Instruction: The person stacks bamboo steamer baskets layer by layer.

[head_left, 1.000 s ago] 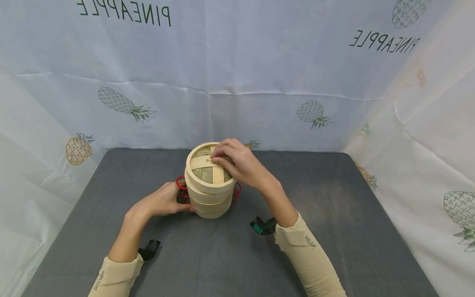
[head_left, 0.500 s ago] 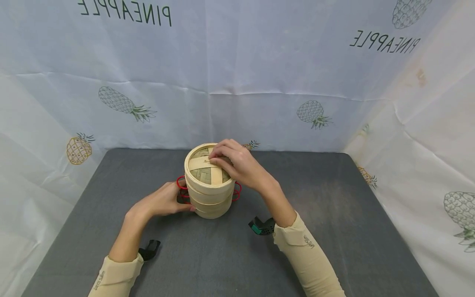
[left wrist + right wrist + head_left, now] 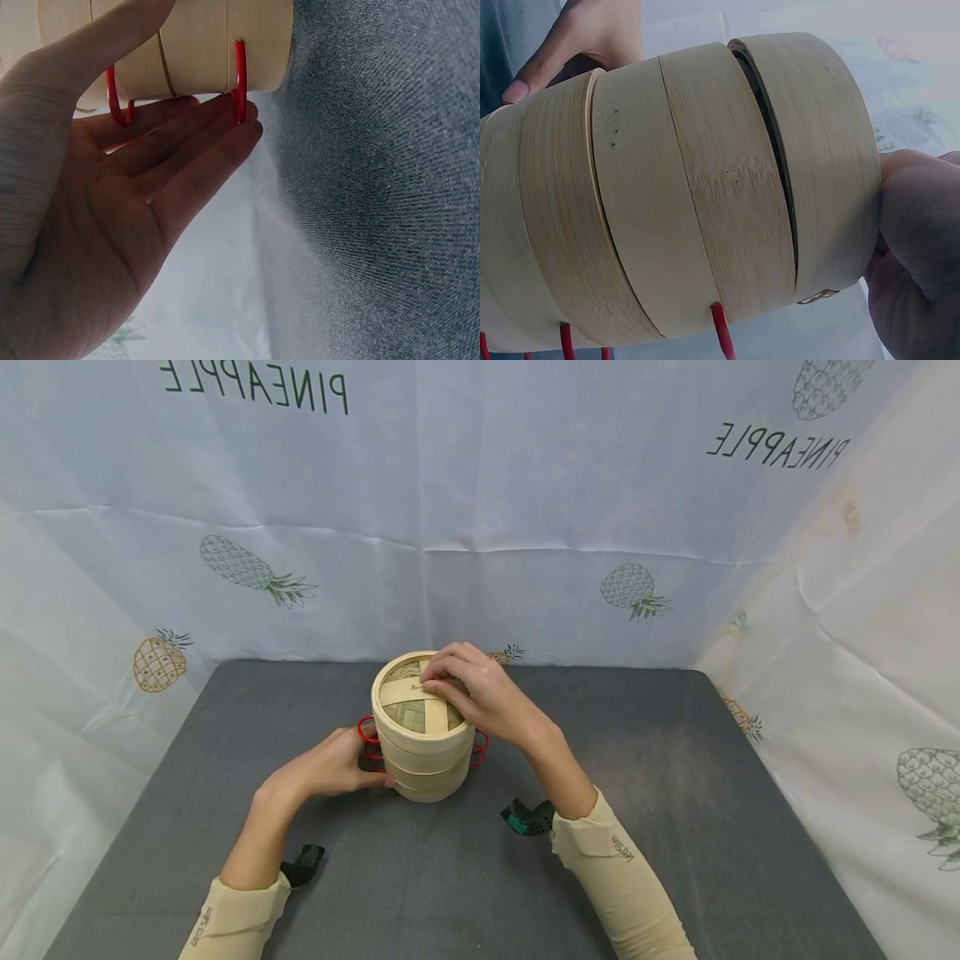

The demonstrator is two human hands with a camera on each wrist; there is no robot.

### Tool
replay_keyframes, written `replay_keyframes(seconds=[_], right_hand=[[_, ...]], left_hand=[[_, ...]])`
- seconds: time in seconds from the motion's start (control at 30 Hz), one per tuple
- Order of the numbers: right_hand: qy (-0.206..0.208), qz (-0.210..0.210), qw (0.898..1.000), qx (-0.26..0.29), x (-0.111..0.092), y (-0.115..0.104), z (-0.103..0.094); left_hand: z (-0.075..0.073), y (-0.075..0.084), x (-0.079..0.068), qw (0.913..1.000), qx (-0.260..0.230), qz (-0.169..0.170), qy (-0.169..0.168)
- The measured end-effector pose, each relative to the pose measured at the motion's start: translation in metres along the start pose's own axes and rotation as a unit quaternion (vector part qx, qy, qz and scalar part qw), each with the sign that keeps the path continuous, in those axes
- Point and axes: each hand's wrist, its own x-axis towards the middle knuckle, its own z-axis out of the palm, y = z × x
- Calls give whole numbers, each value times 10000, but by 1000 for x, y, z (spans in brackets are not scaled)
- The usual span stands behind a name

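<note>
A round bamboo steamer (image 3: 426,785) of stacked tiers with red side handles (image 3: 480,747) stands on the table. My left hand (image 3: 330,767) holds its left side low down, thumb in front and fingers behind by the red handles. In the left wrist view those fingers (image 3: 187,172) reach along the tiers' wall. On top lies the woven steamer lid (image 3: 408,714); my right hand (image 3: 483,689) pinches the small loop at its centre. The right wrist view shows a thin dark gap between the lid (image 3: 817,150) and the upper tier (image 3: 727,172), wider at one side.
The dark grey table (image 3: 675,827) spreads around the steamer, its back edge close behind it. A white curtain (image 3: 525,485) printed with pineapples hangs behind and at both sides. Dark wrist devices (image 3: 528,817) sit under both forearms.
My right hand has shifted the lid slightly left, bringing it more squarely over the tiers. The left hand and the lower tiers have stayed in place.
</note>
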Motion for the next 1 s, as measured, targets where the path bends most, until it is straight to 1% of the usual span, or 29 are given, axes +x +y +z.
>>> replay_keyframes(seconds=[0.43,1.0], right_hand=[[-30,17,10000,6,0,0,1],[-32,150,9998,-92,1,-3,1]], left_hand=[[1,0,-1,10000,79,-6,35],[1,1,-1,9999,112,15,92]])
